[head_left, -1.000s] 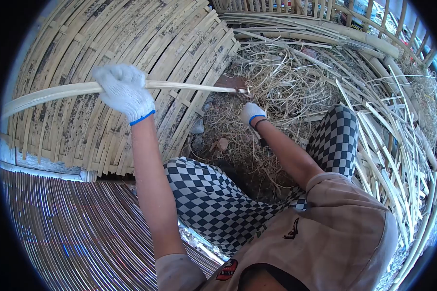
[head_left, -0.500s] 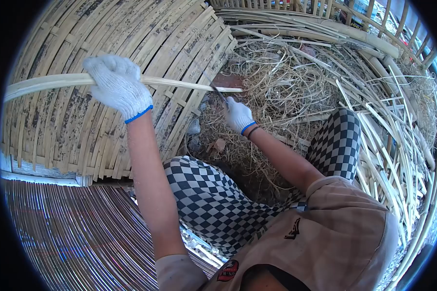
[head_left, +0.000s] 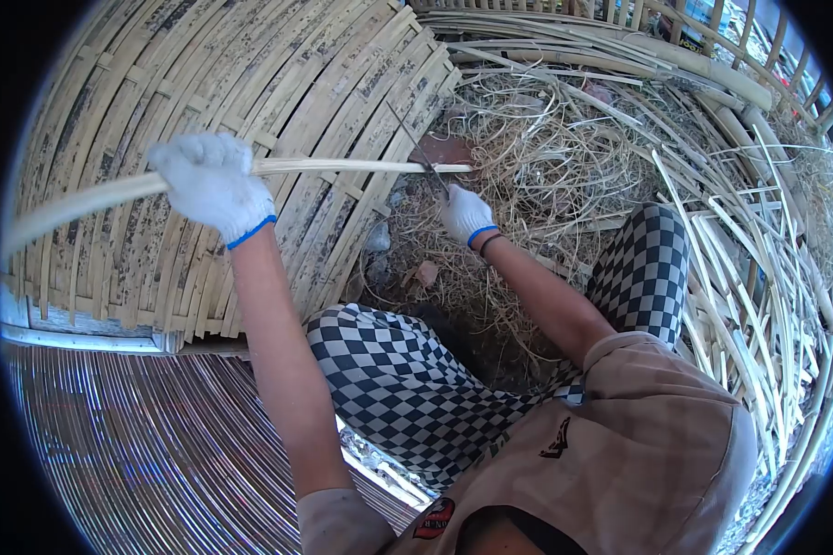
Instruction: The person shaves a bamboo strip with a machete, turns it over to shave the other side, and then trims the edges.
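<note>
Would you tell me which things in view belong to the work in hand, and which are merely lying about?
In use: long pale strip in the left hand; thin blade in the right hand.

Seemingly just lying about: curly shavings; loose strips; grey stone.

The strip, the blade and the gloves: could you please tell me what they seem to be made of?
The strip is probably split bamboo, matte, judging by its pale, woody look and long bend. The blade is likely dull metal, being dark, thin and straight. The gloves look like white knit, perhaps cotton, with ribbed cuffs.
</note>
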Tool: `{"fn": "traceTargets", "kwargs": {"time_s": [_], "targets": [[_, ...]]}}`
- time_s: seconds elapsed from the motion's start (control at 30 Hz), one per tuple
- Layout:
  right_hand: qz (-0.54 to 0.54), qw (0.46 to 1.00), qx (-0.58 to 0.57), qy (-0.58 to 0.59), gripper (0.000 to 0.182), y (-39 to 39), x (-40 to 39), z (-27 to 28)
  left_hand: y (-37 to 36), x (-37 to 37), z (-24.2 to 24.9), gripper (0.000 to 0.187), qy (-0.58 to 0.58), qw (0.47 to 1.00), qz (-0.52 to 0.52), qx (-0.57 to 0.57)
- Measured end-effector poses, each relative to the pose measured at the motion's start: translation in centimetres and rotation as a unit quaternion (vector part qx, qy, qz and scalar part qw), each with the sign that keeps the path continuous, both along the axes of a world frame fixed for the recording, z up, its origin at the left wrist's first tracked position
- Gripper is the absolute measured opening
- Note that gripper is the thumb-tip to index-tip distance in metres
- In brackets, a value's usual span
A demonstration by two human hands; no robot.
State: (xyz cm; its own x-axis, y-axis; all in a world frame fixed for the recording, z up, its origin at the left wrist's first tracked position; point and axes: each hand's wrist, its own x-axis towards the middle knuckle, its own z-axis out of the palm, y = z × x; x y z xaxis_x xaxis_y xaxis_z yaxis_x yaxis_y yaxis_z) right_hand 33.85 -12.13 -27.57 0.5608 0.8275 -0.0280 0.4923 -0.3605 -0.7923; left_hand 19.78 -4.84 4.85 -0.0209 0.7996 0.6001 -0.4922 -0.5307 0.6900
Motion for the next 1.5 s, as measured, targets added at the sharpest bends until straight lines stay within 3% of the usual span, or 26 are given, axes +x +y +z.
{"fn": "traceTargets", "kwargs": {"time_s": [0.1, 0.17, 0.27, 0.37, 0.4, 0.43, 0.47, 0.53, 0.73, 0.77, 0.87, 0.93, 1.07, 1.1, 1.2, 1.3, 1.4, 1.5], "targets": [[0.012, 1.0, -0.006, 0.002, 0.031, 0.7, -0.3, 0.9, -0.5, 0.1, -0.1, 0.045, -0.001, 0.999, 0.024, -0.029], [0.037, 0.999, 0.011, -0.02, 0.025, -0.1, -1.8, 5.0, 0.0, 0.0, -0.1, 0.04, -0.016, 0.999, 0.017, -0.043], [0.091, 0.984, 0.125, -0.089, 0.025, -0.6, -3.3, 8.2, 0.1, -0.2, 0.0, 0.044, -0.02, 0.998, 0.008, -0.059], [0.06, 0.981, 0.163, -0.088, 0.022, 0.1, -2.8, 4.8, -0.3, 0.5, 0.3, 0.049, -0.003, 0.999, 0.007, -0.049], [0.042, 0.997, 0.047, -0.054, 0.023, 0.0, -1.8, 3.3, -0.5, 0.6, 0.4, 0.049, 0.006, 0.999, 0.01, -0.041], [0.013, 0.999, -0.017, -0.033, 0.028, 1.5, -0.3, -2.5, -0.3, 0.1, 0.2, 0.046, 0.014, 1.0, -0.001, -0.028], [0.032, 0.999, -0.001, 0.018, 0.031, 0.9, 1.0, -3.5, 0.3, -0.6, -0.4, 0.042, 0.022, 1.0, -0.011, -0.014], [0.028, 0.999, -0.032, -0.032, 0.032, 0.8, 0.7, -2.2, 1.2, -1.1, -0.3, 0.039, 0.025, 0.999, -0.028, -0.003], [0.091, 0.989, 0.09, -0.069, 0.029, -0.3, -3.1, 6.3, 1.0, -0.8, -0.2, 0.039, 0.004, 0.999, 0.002, -0.05], [0.11, 0.987, 0.091, -0.078, 0.021, -0.8, -2.9, 7.3, 1.0, -0.8, -0.3, 0.04, 0.005, 0.999, -0.012, -0.044], [0.048, 0.998, 0.011, -0.043, 0.023, -0.5, -1.3, 4.9, -0.1, 0.2, 0.0, 0.048, 0.02, 0.999, -0.006, -0.031], [0.024, 1.0, -0.014, -0.009, 0.026, 1.7, 1.4, -4.0, -0.5, 0.1, 0.0, 0.051, 0.031, 0.999, -0.005, -0.018], [0.098, 0.994, -0.025, -0.049, 0.039, -0.2, 0.6, 2.6, -0.2, -0.2, -0.3, 0.052, 0.03, 0.999, -0.02, -0.008], [0.052, 0.998, -0.016, -0.01, 0.035, 0.2, -0.5, 3.4, -0.1, 0.0, -0.2, 0.052, 0.024, 0.999, -0.017, -0.014], [0.091, 0.991, 0.069, -0.073, 0.022, -0.7, -2.7, 8.5, 0.6, -0.5, -0.4, 0.043, -0.011, 0.999, -0.044, -0.019], [0.108, 0.987, 0.103, -0.067, 0.021, -0.7, -2.6, 7.4, 0.6, -0.4, -0.2, 0.042, -0.015, 0.998, -0.064, -0.018], [0.012, 0.999, -0.051, 0.009, 0.037, 0.7, 0.4, -2.4, -0.7, 0.5, 0.2, 0.051, 0.008, 0.999, 0.012, -0.035], [0.031, 0.998, -0.047, -0.006, 0.043, 1.2, 1.9, -4.7, 0.4, -0.4, -0.5, 0.043, 0.008, 1.0, -0.009, -0.013]]}}
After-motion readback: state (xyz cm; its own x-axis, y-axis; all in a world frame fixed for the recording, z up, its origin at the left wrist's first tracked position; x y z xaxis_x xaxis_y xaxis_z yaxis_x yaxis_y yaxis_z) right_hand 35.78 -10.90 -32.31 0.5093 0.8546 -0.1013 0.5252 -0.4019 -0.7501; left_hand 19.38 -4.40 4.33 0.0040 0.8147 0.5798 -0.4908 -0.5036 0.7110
